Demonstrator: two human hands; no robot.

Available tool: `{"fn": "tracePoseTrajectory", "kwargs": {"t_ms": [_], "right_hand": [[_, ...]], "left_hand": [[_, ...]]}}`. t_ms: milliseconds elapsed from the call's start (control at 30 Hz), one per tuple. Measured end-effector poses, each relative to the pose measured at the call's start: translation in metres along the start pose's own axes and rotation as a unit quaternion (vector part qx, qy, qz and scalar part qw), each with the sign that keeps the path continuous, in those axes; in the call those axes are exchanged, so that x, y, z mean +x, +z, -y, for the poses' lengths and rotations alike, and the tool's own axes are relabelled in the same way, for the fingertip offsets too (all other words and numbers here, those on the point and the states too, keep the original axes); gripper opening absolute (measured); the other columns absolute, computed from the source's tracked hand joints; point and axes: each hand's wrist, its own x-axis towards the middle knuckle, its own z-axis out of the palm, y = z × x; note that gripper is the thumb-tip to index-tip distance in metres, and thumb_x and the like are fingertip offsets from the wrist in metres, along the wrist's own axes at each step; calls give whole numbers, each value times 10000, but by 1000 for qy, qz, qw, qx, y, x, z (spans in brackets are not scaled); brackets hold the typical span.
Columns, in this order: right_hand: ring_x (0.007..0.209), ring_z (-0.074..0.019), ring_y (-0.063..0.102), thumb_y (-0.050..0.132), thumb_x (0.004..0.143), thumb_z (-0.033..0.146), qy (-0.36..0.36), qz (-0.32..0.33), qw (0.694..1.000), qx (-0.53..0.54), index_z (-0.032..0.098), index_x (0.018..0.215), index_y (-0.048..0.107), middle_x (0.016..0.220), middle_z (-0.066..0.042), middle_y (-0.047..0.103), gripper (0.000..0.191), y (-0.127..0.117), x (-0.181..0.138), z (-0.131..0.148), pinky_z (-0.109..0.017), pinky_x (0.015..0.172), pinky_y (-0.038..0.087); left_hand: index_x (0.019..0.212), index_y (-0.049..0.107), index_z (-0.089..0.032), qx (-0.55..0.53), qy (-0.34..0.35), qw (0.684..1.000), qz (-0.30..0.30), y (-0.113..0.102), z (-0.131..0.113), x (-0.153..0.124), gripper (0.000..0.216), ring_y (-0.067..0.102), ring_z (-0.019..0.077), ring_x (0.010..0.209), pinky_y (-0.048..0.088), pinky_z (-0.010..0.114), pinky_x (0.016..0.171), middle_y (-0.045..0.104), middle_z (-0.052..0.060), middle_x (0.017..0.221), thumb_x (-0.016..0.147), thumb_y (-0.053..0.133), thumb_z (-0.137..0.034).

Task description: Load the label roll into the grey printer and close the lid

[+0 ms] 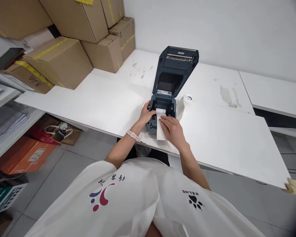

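Note:
A dark blue-grey label printer stands near the front edge of the white table with its lid raised. A white label strip runs from inside it and hangs out over its front. My left hand is closed around the printer's left side, the thumb reaching in toward the strip. My right hand is closed on the strip at the printer's front, fingers across its right edge. Just right of the printer lies a white label roll with a loose strip, partly hidden behind the printer.
Cardboard boxes with yellow tape are stacked at the table's back left. The white table stretches to both sides, with worn patches. An orange box and other boxes stand on the floor at left. A white wall is behind.

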Motion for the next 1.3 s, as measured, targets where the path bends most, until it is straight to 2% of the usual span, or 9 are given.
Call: {"fn": "tracePoseTrajectory", "kwargs": {"t_ms": [167,533,633,767,867,933,1100,1200,1300], "right_hand": [[1398,-316,588,487,1040,390,0,-44,999,-17,362,1447,589,1478,-64,639,420,19,-27,15,-629,1173,438],[1453,-345,529,552,1002,474,16,-9,1000,-16,323,1450,592,1550,-93,566,474,17,-29,20,-633,1205,381],[1442,-333,543,549,1000,481,19,-18,1000,10,305,1373,658,1525,-90,593,426,16,-33,21,-615,1212,384],[1256,-327,693,563,986,478,53,-77,986,136,358,1145,760,1262,-41,772,280,4,-35,18,-603,1158,471],[1187,-306,714,519,1001,532,123,-197,952,199,320,1093,760,1177,-56,788,333,-24,-7,-2,-528,1094,544],[1392,-301,573,457,1016,594,139,-254,937,197,289,1311,666,1403,-67,670,473,-47,35,-27,-529,1223,420],[1637,-245,156,329,980,774,129,-232,902,340,337,1600,300,1725,37,251,759,-88,167,-88,-503,1327,184],[1562,-257,350,126,986,781,142,-124,892,411,304,1553,374,1619,2,437,781,-94,199,-88,-496,1251,366],[1362,-248,562,170,945,840,116,-145,882,434,271,1395,505,1435,-46,612,800,-89,174,-65,-418,1151,487]], "left_hand": [[1524,406,-190,10,-6,1000,-1,0,3,2,821,549,251,1403,478,350,1134,506,112,1590,742,654,-229],[1518,436,-210,40,-14,999,-1,-1,2,2,771,579,275,1368,494,378,1106,534,125,1565,787,670,-284],[1538,421,-201,81,3,997,-4,-2,-1,-16,769,527,305,1429,438,429,1179,515,136,1582,835,680,-377],[1634,245,-279,115,3,993,9,-6,5,-64,967,253,326,1611,288,457,1292,256,91,1745,836,724,-541],[1646,216,-341,98,-50,994,27,-11,13,-92,1036,240,359,1613,375,465,1242,251,66,1749,799,754,-598],[1643,234,-360,90,-70,993,24,-13,15,-100,1044,293,371,1591,426,473,1203,328,69,1719,782,779,-585],[1645,239,-358,71,-64,995,33,-15,12,-101,1038,417,364,1523,473,464,1160,420,78,1671,785,783,-563],[1662,180,-313,53,-72,994,57,-17,12,-103,1080,454,357,1498,494,445,1139,380,107,1690,796,765,-584],[1668,147,-290,35,-69,994,80,-23,18,-104,1093,441,339,1514,478,418,1161,328,115,1714,806,749,-590]]}}
